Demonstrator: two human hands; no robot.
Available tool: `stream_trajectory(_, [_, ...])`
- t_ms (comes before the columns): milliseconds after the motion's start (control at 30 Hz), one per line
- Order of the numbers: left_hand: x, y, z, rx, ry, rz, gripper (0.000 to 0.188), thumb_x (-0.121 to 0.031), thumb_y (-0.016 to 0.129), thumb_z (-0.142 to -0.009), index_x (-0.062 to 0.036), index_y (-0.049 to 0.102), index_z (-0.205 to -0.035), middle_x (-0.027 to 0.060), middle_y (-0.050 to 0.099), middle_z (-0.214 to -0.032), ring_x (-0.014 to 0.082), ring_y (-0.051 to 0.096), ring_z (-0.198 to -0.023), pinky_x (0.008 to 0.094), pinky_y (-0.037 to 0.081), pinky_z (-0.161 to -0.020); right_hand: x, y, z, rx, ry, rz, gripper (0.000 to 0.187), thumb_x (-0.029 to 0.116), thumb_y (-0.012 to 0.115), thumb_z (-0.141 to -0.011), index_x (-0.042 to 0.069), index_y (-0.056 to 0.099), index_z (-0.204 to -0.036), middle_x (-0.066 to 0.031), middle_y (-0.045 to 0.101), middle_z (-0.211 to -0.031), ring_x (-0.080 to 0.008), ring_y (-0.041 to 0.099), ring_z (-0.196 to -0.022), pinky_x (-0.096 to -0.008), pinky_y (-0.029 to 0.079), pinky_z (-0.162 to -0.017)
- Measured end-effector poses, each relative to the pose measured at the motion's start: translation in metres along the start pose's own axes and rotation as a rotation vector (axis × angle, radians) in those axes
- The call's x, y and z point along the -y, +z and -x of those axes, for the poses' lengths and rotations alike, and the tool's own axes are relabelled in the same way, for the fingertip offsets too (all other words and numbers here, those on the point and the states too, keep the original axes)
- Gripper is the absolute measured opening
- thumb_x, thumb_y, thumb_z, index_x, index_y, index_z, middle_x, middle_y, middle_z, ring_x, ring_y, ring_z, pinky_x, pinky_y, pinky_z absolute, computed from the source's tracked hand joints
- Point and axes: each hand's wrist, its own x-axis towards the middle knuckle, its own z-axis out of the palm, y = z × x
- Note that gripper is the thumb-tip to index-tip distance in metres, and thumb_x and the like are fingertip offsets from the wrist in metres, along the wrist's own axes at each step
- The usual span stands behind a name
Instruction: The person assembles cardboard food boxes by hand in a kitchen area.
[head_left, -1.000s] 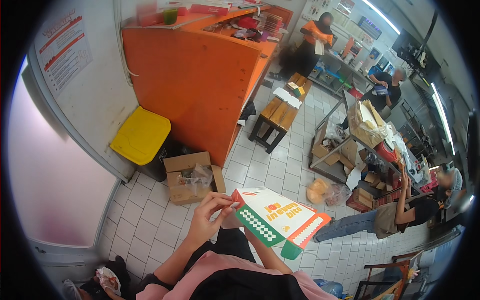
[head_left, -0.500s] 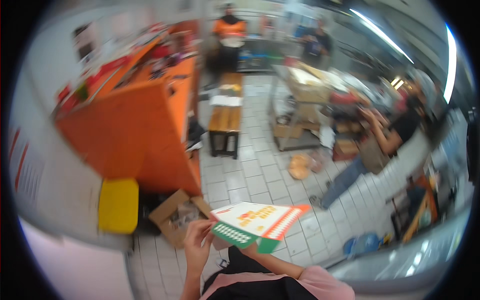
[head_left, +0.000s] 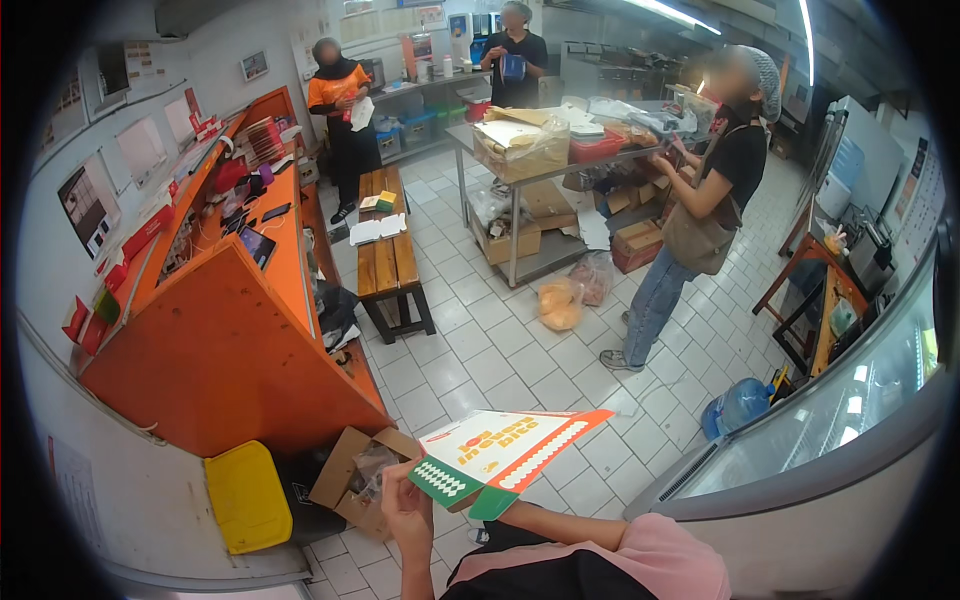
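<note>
A folded cardboard food box [head_left: 490, 450], white on its broad panel with green and orange side panels, is held out in front of my body. At its left corner, the curled fingers of my left hand [head_left: 408, 508] pinch the edge. From the right my other forearm reaches in under the box. The carton covers most of my right hand, so its fingers are hidden.
An orange counter [head_left: 230, 340] stands left, with an open brown carton [head_left: 350, 475] and a yellow lid [head_left: 248, 497] by its near end. Ahead are a wooden bench [head_left: 385, 260] and a loaded metal table [head_left: 515, 225]. A co-worker [head_left: 735, 170] stands beside the table.
My view has turned, so the counter, bench and table sit farther left and look sharper. The box remains in my hands, tilted slightly differently.
</note>
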Motion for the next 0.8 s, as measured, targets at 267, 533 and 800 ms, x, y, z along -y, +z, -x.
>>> stream_trajectory(267, [-0.002,-0.006,0.000,-0.071,0.101,-0.438,0.030,0.009,0.058,-0.076,-0.0021,0.052,-0.104,0.0104,0.045,-0.106,0.0209,0.053,-0.097,0.0295,0.049,-0.078,0.013,0.008,-0.009,-0.120,0.200,-0.471,0.027,0.010,0.056,-0.084,0.002,0.055,-0.109,-0.0110,0.057,-0.110,-0.0205,0.054,-0.102,-0.0333,0.042,-0.085])
stream_trajectory(533, [0.024,-0.014,0.017,0.114,-0.051,-0.312,0.031,0.005,0.056,-0.078,-0.0014,0.052,-0.107,0.0122,0.044,-0.111,0.0225,0.054,-0.098,0.0293,0.049,-0.080,0.037,-0.020,-0.032,0.100,0.177,-0.140,0.028,0.018,0.063,-0.080,-0.002,0.055,-0.098,-0.0115,0.064,-0.080,-0.0223,0.065,-0.074,-0.0274,0.049,-0.064])
stream_trajectory(800, [0.007,-0.028,0.008,0.299,-0.022,-0.413,0.021,-0.007,0.047,-0.088,0.0019,0.051,-0.107,0.0141,0.053,-0.105,0.0216,0.059,-0.091,0.0282,0.049,-0.077,0.017,-0.018,-0.022,0.179,0.278,-0.095,0.020,0.016,0.059,-0.084,0.001,0.050,-0.093,-0.0096,0.061,-0.071,-0.0193,0.060,-0.060,-0.0271,0.047,-0.055])
